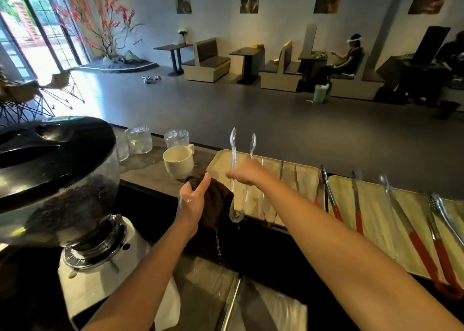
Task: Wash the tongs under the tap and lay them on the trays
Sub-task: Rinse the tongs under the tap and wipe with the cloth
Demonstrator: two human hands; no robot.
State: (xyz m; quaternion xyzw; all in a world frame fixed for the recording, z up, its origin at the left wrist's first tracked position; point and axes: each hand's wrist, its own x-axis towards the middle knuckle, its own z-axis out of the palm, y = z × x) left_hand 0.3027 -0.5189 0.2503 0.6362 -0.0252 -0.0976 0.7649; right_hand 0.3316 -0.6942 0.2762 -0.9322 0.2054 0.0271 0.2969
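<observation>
My right hand (247, 172) grips a pair of clear plastic tongs (234, 155) around the middle, tips pointing up and away, hinge end low near the left tray's near corner. My left hand (193, 197) squeezes a wet dark brown cloth (214, 205), and water drips from it into the sink (200, 280) below. Two cream trays lie along the counter: the left tray (221, 160) holds several thin metal tongs (281, 172), the right tray (371, 205) holds several steel tongs with red handles (421, 250).
A coffee grinder full of beans (57, 180) stands close on the left. A cream mug (178, 161) and clear glass pitchers (139, 140) sit on the counter behind the cloth. Beyond the counter lies an open floor with booth seating, where a person sits.
</observation>
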